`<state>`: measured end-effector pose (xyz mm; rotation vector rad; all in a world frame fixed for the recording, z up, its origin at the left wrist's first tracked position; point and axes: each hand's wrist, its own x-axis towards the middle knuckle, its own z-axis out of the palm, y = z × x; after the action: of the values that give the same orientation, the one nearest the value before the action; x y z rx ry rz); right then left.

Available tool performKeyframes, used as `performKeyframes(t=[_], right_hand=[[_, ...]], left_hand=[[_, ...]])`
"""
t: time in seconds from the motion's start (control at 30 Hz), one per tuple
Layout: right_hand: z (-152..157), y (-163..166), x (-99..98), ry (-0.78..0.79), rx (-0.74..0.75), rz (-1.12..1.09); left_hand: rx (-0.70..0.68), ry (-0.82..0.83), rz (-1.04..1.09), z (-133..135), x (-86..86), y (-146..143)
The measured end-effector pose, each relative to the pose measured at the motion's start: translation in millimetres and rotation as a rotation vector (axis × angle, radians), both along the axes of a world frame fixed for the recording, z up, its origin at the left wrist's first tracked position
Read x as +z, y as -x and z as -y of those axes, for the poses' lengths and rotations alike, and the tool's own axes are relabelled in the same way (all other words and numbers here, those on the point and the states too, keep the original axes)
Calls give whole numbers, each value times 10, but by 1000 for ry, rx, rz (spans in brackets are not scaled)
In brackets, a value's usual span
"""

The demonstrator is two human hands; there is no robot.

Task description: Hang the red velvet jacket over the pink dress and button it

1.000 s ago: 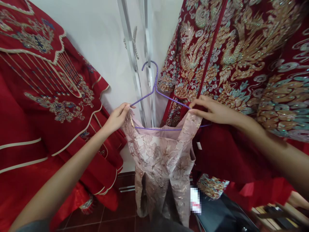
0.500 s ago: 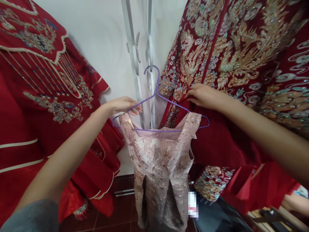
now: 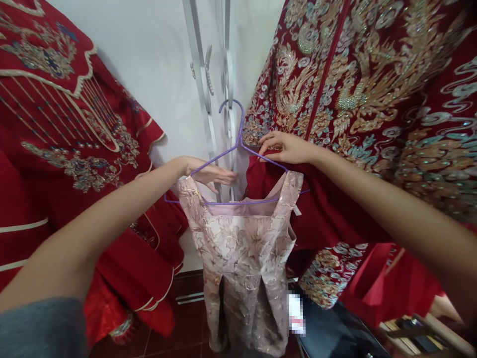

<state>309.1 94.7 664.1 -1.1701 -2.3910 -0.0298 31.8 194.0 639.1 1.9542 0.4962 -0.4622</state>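
A pink floral dress (image 3: pixel 238 243) hangs by its wide straps on a purple hanger (image 3: pixel 214 161), whose hook is over a white metal rack (image 3: pixel 208 134). My left hand (image 3: pixel 212 174) reaches through behind the hanger's left arm, fingers stretched out and holding nothing. Behind the hanger's right arm is a plain dark red cloth (image 3: pixel 257 176). My right hand (image 3: pixel 286 147) pinches that cloth near its upper edge, with its fingertips close to the hanger; the exact grip is partly hidden.
Red embroidered garments hang on the left (image 3: pixel 85 164) and an ornate beaded red jacket (image 3: pixel 354 94) hangs on the right. A black case-like object (image 3: pixel 335 328) stands low at right, near a shelf (image 3: pixel 417 333) with small items. The floor is dark red tile (image 3: pixel 179 323).
My right hand has moved left toward the hanger, drawing the red cloth along behind it. The left hand has reached farther right behind the hanger, its fingers straighter.
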Motion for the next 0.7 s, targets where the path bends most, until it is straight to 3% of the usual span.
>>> performKeyframes(t=[0.23, 0.4, 0.57, 0.7], right_hand=[[90, 148, -10, -64, 21, -220], [129, 255, 34, 37, 49, -287], [92, 236, 35, 129, 42, -221], [121, 157, 110, 90, 5, -144]], left_hand=[[-16, -5, 135, 163, -101, -308], [74, 16, 211, 199, -141, -289], [115, 40, 212, 128, -235, -223], [201, 40, 244, 119, -242, -225]])
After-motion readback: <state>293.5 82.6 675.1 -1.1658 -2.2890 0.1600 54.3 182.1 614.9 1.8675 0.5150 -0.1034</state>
